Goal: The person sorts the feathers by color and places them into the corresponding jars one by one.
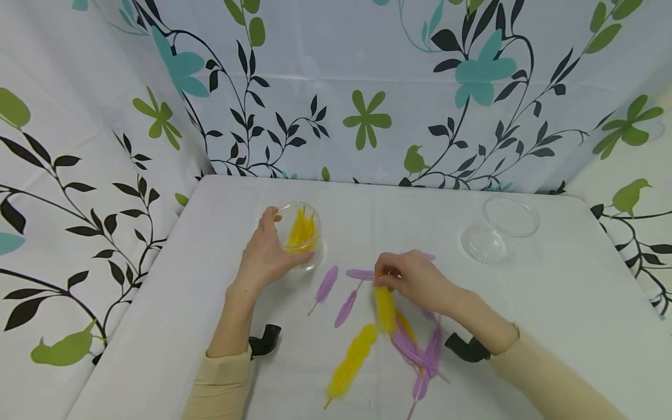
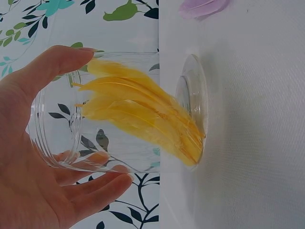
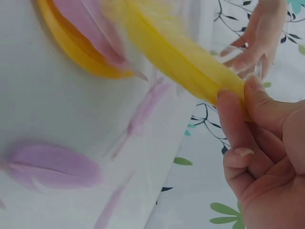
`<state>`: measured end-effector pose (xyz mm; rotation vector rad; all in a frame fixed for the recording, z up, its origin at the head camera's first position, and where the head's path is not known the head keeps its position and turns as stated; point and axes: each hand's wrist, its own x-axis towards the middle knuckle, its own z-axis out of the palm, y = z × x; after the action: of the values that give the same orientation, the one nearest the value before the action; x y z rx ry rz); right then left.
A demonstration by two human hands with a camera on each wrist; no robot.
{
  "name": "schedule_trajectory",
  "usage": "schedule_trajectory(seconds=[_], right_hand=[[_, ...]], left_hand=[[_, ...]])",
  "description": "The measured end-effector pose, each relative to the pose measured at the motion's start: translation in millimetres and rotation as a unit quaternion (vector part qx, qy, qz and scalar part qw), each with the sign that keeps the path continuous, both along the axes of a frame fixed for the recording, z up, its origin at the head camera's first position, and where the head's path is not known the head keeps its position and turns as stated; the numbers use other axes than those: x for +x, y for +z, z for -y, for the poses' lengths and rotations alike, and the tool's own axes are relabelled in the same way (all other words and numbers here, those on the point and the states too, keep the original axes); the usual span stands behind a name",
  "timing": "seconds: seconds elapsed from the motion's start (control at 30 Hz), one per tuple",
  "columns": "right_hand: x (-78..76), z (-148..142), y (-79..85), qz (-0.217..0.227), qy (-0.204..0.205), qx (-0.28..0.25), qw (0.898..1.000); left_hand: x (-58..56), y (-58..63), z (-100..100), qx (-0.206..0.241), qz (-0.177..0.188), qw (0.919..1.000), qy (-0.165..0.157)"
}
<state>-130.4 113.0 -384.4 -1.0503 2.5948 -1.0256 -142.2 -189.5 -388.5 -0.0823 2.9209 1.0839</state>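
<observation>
My left hand (image 1: pixel 269 249) grips a clear glass jar (image 2: pixel 196 81) round its rim, thumb on one side and fingers on the other. Inside the jar several yellow feathers (image 2: pixel 143 105) lean together. Between thumb and forefinger, my right hand (image 1: pixel 417 281) pinches one yellow feather (image 3: pixel 178 62) near its end, above the table. Below that hand lies a loose pile of purple feathers (image 1: pixel 433 350), with an orange-yellow feather (image 3: pixel 71 52) partly under them. Another yellow feather (image 1: pixel 350 366) lies flat left of the pile.
A second clear glass jar (image 1: pixel 485 243) with a wide rim stands at the back right of the white table (image 1: pixel 157 326). Single purple feathers (image 1: pixel 326 284) lie between the hands. Behind the table hangs a leaf-patterned curtain (image 1: pixel 336 52). Black wrist mounts (image 1: pixel 467 348) sit at the cuffs.
</observation>
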Motion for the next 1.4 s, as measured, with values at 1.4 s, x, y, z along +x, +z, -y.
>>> schedule_trajectory(seconds=[1.4], right_hand=[[-66.0, 118, 67.7, -0.203, -0.009, -0.193, 0.96]], left_hand=[[0.9, 0.7, 2, 0.011, 0.0, 0.9999, 0.0]])
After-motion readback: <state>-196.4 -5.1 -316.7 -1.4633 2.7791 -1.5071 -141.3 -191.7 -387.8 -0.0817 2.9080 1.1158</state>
